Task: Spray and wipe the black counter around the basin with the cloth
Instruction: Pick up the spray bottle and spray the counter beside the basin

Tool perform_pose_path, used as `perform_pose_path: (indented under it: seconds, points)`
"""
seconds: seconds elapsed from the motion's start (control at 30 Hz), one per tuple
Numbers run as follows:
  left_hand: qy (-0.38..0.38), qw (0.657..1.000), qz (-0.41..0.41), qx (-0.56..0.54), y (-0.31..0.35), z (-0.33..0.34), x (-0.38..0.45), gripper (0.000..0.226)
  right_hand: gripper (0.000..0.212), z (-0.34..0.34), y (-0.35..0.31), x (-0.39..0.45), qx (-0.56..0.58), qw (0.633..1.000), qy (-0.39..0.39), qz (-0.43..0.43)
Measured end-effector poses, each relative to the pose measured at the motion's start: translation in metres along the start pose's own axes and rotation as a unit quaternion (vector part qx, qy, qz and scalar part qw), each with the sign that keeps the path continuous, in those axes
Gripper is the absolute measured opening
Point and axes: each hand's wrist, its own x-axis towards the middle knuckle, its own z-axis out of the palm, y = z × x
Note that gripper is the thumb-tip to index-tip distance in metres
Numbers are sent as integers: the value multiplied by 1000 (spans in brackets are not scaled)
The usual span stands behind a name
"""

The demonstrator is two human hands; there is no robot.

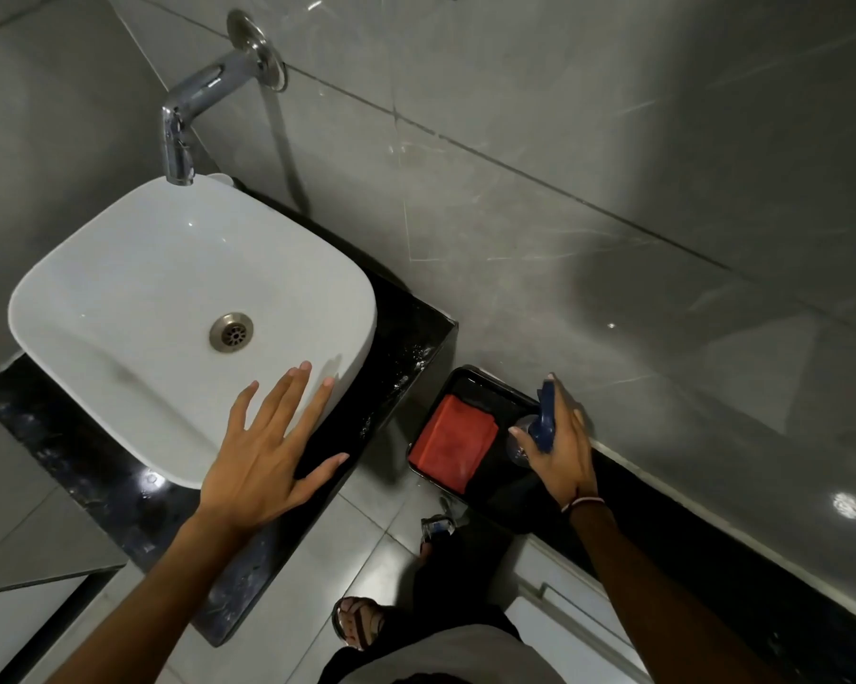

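A white basin (135, 288) sits on the black counter (401, 348), which shows wet droplets along its right side. My left hand (263, 446) is spread flat, fingers apart, over the basin's front right corner and the counter edge. My right hand (561, 451) grips a spray bottle (546, 417) with a blue trigger head and clear body, held over a black tray (495, 387). A folded red cloth (453, 444) lies in the tray's left part.
A chrome tap (189, 116) juts from the grey tiled wall above the basin. The tray rests on a lower black ledge (712, 560) along the wall. My sandalled feet (356, 626) stand on the grey floor tiles below.
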Motion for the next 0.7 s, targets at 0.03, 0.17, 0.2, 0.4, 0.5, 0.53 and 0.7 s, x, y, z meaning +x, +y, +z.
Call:
perform_pose_path:
  seconds: [0.03,0.17,0.2,0.4,0.5,0.53,0.7]
  points:
    - [0,1000,2,3,0,0,0,92,95,0,-1,3,-5,1000,-2,-1]
    - [2,1000,6,10,-1,1,1,91,52,7,-15,10,-56,994,82,-45]
    - [2,1000,5,10,-1,1,2,92,43,8,-17,12,-68,991,102,-62]
    - [6,1000,-9,2,0,1,0,92,15,16,-20,-13,-184,970,45,-153]
    - [13,1000,-17,5,1,0,0,91,19,25,-12,-41,-196,975,-65,-83]
    - [15,1000,-17,6,1,-1,0,90,24,30,-9,-50,-203,973,-92,-57]
    - [30,999,-12,7,1,0,-1,89,44,52,-7,-75,-261,953,-154,-6]
